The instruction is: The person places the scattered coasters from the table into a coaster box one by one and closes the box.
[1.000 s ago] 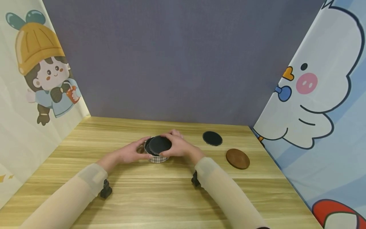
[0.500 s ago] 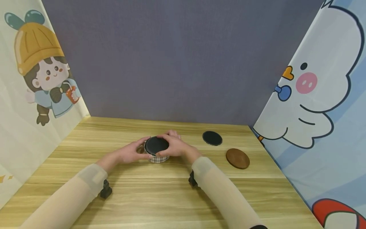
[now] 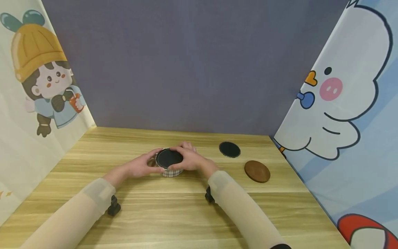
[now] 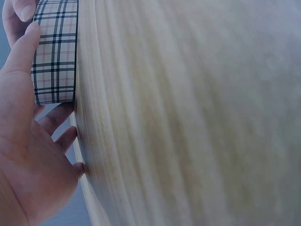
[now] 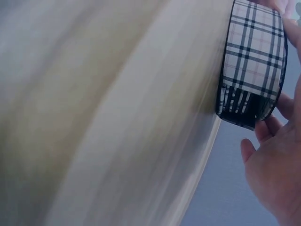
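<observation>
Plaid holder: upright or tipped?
Upright. The holder sits flat on the table, black disc on top facing up; both wrist views show its lower edge along the table.

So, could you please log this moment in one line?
left hand: holds plaid holder | right hand: holds black coaster at holder's top | table: second black coaster, brown coaster

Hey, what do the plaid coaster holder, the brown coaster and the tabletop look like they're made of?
Plaid coaster holder: possibly faux leather or coated fabric over a stiff core, given the checked covering and dark edging.
Brown coaster: perhaps leather or wood; brown, smooth-looking face with low sheen.
Tabletop: wood or wood-look laminate, satin finish; streaky grain shows.
</observation>
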Demonstrator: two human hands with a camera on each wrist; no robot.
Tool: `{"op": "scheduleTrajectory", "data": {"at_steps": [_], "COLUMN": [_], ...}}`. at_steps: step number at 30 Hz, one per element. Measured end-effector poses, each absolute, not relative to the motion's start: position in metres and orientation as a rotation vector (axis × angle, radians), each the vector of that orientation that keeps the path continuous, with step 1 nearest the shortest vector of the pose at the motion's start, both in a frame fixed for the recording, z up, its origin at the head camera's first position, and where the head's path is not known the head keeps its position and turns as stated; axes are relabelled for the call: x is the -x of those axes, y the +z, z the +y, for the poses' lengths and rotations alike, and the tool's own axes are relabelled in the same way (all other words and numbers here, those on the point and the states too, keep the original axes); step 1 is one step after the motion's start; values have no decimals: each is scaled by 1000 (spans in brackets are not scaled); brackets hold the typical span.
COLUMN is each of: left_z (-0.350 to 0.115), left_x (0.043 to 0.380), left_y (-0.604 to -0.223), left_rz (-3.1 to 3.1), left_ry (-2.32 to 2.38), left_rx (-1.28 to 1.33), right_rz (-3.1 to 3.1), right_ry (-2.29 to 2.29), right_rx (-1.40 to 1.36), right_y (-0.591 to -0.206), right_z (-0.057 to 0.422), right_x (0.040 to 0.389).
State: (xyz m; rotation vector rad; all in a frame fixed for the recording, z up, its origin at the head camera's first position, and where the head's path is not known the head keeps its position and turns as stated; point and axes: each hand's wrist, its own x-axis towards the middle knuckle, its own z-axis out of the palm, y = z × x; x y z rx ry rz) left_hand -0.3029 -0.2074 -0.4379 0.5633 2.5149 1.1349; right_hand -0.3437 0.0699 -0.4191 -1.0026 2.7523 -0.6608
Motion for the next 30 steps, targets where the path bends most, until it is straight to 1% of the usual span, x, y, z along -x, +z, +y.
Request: {"op": "scheduleTrajectory", "data": {"at_steps": [18,24,30], "left_z": [-209,-208,-206], "left_x": [303,304,304], "left_y": [-441,-441,-439], "left_rz": [2540,2545,2560], "left_ry": [1114,1122,1131], "left_rx": [-553,-553,-566], "right_rz": [2737,2726,2714], "right_ry": [-675,-758,-807], "right_rx": [1006,997,987], "right_y": [-420,-418,-417], "right_z": [74,87,112], "right_x": [341,338,339]}}
